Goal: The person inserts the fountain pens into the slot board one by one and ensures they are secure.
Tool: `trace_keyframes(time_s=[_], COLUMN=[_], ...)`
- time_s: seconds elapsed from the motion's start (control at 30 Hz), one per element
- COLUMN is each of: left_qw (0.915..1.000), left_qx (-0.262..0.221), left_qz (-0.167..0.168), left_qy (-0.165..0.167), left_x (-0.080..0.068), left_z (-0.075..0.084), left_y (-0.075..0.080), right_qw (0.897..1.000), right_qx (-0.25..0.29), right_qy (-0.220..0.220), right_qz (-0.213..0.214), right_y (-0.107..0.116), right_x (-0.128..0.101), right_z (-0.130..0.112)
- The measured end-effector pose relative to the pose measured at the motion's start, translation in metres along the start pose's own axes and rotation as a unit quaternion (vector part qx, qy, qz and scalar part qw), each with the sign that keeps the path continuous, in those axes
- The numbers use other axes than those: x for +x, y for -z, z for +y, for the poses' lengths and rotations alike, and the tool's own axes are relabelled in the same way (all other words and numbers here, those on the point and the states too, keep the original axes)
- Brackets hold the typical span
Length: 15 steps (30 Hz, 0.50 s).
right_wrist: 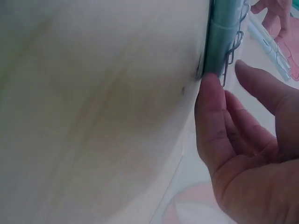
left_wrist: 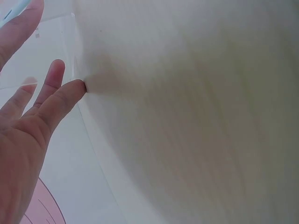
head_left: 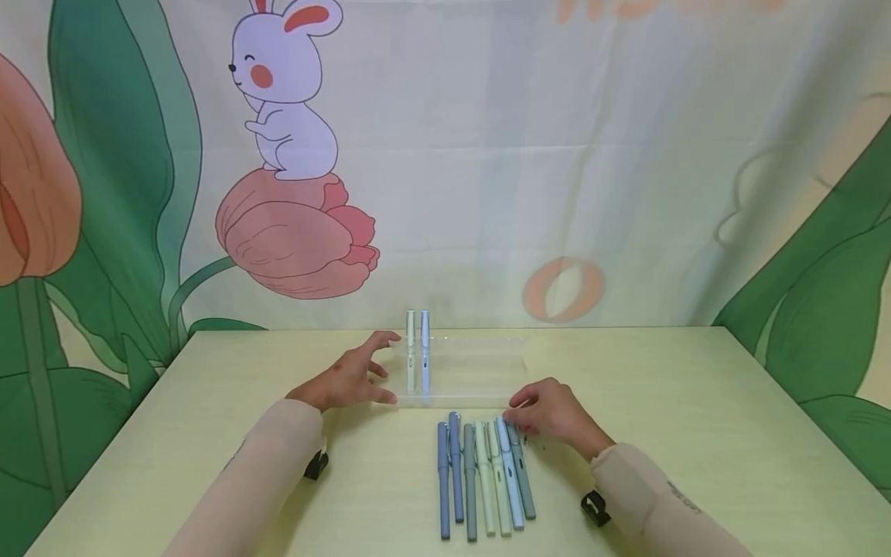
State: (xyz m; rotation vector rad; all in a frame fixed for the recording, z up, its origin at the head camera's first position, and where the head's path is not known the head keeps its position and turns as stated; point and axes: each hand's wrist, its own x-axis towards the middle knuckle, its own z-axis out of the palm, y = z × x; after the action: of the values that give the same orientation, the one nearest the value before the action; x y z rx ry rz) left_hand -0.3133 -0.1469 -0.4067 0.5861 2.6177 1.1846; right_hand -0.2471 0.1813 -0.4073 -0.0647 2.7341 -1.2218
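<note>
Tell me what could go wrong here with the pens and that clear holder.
The right hand touches the outermost of seven pens lying side by side, so a nudge might roll its neighbours. The left hand only rests open against the clear holder; a push could slide it and topple the two upright pens.

A clear plastic pen case (head_left: 462,370) lies flat near the table's middle, two pens, pale green (head_left: 411,340) and light blue (head_left: 425,340), inside at its left end. Seven capped pens (head_left: 483,478) lie side by side toward the near edge.
</note>
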Motion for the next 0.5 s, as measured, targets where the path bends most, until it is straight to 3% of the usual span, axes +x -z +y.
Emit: trace_keyframes(time_s=[0.5], left_qw=[1.0], left_qx=[0.008], left_qz=[0.0], left_qy=[0.005], left_x=[0.0], left_z=[0.002], left_y=[-0.0002], right_qw=[0.999], right_qx=[-0.019], right_qy=[-0.04], right_qz=[-0.025], right_y=[0.0005], right_x=[-0.0036], right_z=[-0.001])
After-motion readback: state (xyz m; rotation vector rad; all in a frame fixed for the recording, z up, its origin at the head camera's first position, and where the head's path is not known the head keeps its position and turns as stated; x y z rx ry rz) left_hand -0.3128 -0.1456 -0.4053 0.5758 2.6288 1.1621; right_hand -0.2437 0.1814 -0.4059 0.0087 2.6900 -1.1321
